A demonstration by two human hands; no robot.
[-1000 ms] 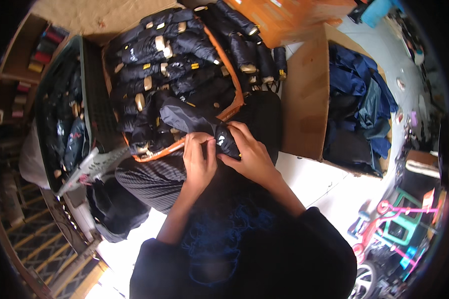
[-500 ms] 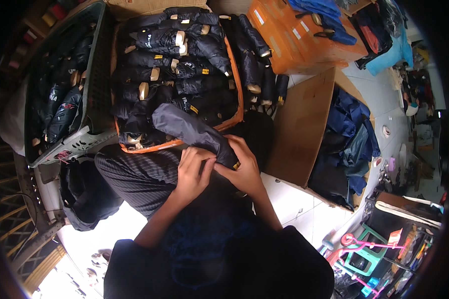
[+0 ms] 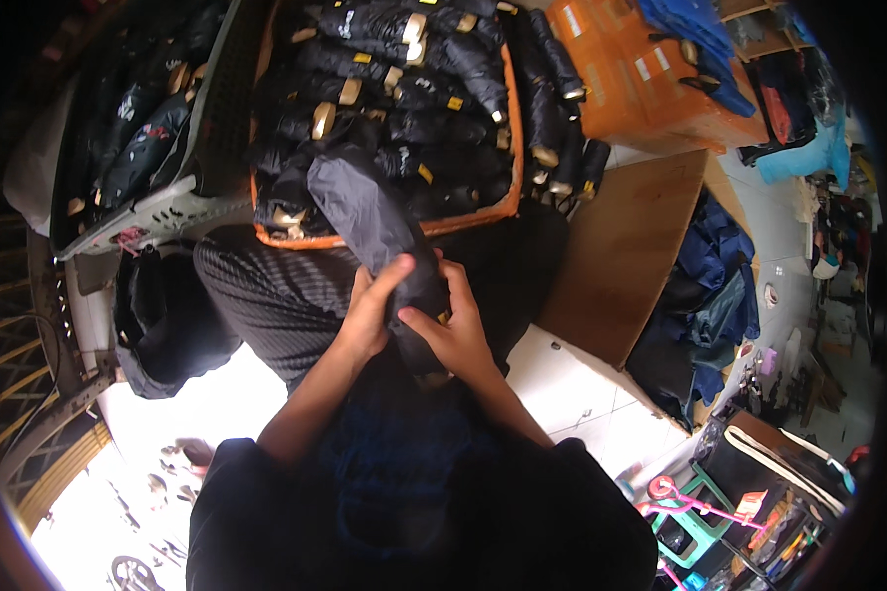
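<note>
Between my two hands, a folded umbrella in a black sleeve (image 3: 365, 209) slants up and away to the left over my lap. My left hand (image 3: 373, 307) is closed around its left side, the thumb lying across the sleeve. On its right side, my right hand (image 3: 455, 330) grips the lower part, thumb and fingers pressed to the cloth. The near end of the umbrella is dark against my shirt and hard to make out. Just beyond it lies an orange-edged box (image 3: 513, 167) full of similar black umbrellas with pale handles.
A dark plastic crate (image 3: 182, 192) of black umbrellas stands at left. Further right are a taped orange carton (image 3: 616, 84) and an open cardboard box (image 3: 626, 246) with dark blue cloth inside. A green stool (image 3: 705, 512) with pink parts is at lower right.
The umbrella has turned steeper and its near end has come closer to my body. My left hand has shifted from a pinch near its end to a grip around its side.
</note>
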